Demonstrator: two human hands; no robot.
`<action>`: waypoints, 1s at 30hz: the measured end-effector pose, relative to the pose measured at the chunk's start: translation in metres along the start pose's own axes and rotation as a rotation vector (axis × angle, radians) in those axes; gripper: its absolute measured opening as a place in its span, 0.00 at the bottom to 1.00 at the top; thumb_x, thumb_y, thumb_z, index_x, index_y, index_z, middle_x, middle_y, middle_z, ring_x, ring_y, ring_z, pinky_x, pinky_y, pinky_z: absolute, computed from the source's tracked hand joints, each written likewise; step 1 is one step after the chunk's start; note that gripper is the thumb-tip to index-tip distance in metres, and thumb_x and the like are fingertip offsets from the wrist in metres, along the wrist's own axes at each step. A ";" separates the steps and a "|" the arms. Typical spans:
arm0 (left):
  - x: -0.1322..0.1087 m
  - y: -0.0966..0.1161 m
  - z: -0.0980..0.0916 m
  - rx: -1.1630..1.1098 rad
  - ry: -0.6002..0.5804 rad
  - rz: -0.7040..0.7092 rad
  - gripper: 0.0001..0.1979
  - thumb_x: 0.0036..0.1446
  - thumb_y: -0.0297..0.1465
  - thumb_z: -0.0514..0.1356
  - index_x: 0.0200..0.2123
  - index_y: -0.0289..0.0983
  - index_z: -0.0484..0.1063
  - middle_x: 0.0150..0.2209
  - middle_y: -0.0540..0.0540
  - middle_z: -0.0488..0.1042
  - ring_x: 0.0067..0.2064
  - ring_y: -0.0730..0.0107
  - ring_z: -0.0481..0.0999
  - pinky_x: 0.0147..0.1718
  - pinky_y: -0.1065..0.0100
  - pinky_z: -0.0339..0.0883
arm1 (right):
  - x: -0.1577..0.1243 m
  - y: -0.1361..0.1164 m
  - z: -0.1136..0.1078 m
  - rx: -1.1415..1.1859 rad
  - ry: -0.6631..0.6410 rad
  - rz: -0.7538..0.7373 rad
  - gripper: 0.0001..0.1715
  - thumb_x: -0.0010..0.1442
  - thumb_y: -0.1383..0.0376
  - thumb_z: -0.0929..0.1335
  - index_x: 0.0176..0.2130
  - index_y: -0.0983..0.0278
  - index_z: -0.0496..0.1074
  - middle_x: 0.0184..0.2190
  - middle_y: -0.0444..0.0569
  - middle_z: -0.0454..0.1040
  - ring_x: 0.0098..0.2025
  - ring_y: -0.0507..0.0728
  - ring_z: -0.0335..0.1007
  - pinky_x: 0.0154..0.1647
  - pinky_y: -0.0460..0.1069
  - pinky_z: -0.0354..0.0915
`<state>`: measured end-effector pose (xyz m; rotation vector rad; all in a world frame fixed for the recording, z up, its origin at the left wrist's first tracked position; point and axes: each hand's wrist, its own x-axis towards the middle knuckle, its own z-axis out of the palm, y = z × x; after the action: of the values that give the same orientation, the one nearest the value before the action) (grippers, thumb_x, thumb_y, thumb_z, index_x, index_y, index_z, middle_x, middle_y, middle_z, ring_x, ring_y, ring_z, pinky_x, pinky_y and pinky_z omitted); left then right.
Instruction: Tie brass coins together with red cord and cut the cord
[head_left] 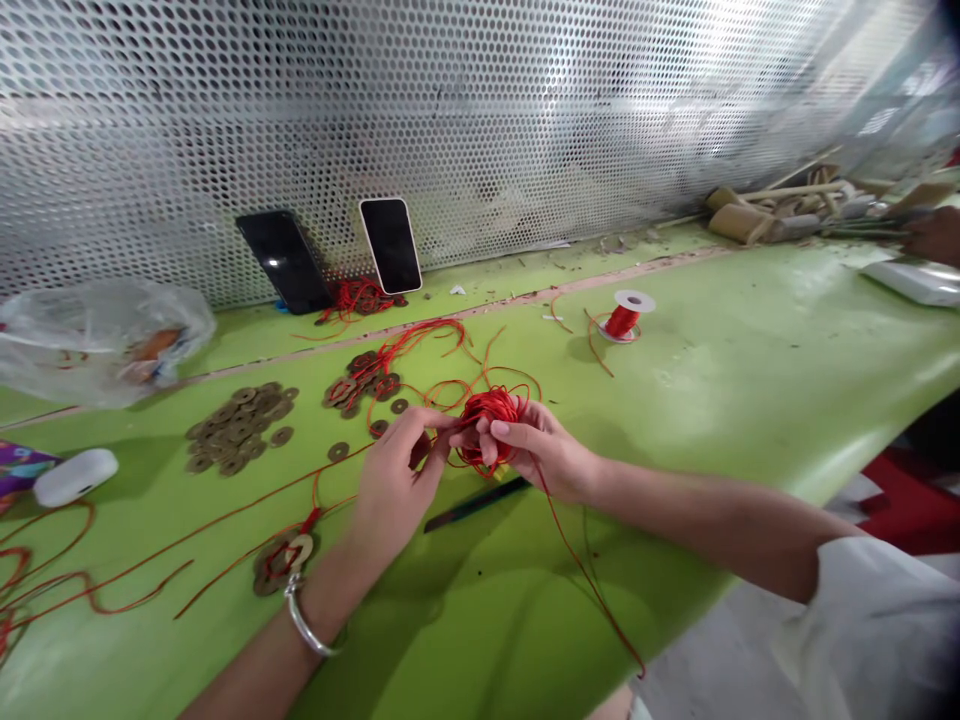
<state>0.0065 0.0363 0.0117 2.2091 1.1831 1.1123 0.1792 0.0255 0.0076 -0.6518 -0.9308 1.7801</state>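
A loose bundle of red cord [491, 408] is held above the green table, with my right hand [544, 450] wrapped round its near side. From that hand a single strand hangs down past the table's front edge. My left hand [401, 465] is closed in a pinch at the bundle's left side, where a strand of red cord runs off to the left. Below the hands lies a dark slim tool [474, 505], perhaps a knife. By my left wrist rests a cluster of holed coins tied with red cord [285, 560].
A pile of loose coins [241, 428] lies left, with corded coins [361, 385] nearer the middle. Two phones, one black [285, 260] and one white-edged [391, 245], lean on the perforated metal panel [480, 120]. A red spool [622, 318] stands right; a plastic bag [97, 335] sits left.
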 end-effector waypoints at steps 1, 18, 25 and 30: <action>0.000 0.000 0.000 -0.015 0.003 -0.030 0.04 0.59 0.27 0.54 0.35 0.37 0.69 0.27 0.51 0.72 0.25 0.75 0.67 0.23 0.72 0.61 | 0.000 0.001 0.000 0.010 -0.002 -0.001 0.19 0.46 0.53 0.75 0.31 0.64 0.72 0.21 0.43 0.73 0.33 0.53 0.75 0.43 0.49 0.68; 0.001 0.006 0.002 -0.106 0.003 -0.167 0.04 0.60 0.31 0.56 0.35 0.38 0.70 0.21 0.55 0.63 0.20 0.77 0.61 0.16 0.74 0.51 | 0.006 -0.002 -0.007 -0.009 0.046 -0.024 0.16 0.47 0.58 0.75 0.32 0.66 0.72 0.23 0.44 0.76 0.27 0.50 0.73 0.33 0.46 0.68; -0.001 0.002 0.011 -0.338 -0.122 -0.336 0.12 0.58 0.40 0.58 0.39 0.38 0.65 0.28 0.51 0.67 0.24 0.76 0.64 0.19 0.74 0.57 | 0.005 -0.001 -0.005 -0.011 -0.068 0.028 0.14 0.49 0.60 0.75 0.31 0.66 0.71 0.22 0.44 0.75 0.26 0.49 0.71 0.32 0.45 0.67; -0.001 0.005 0.011 -0.315 -0.206 -0.351 0.13 0.58 0.39 0.56 0.44 0.39 0.61 0.31 0.50 0.69 0.26 0.74 0.66 0.22 0.73 0.62 | 0.005 0.002 -0.007 -0.034 -0.123 0.056 0.13 0.50 0.61 0.74 0.31 0.67 0.71 0.21 0.45 0.75 0.26 0.49 0.70 0.33 0.45 0.65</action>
<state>0.0177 0.0327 0.0077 1.7480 1.1591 0.8385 0.1816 0.0313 0.0017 -0.6000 -1.0362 1.8742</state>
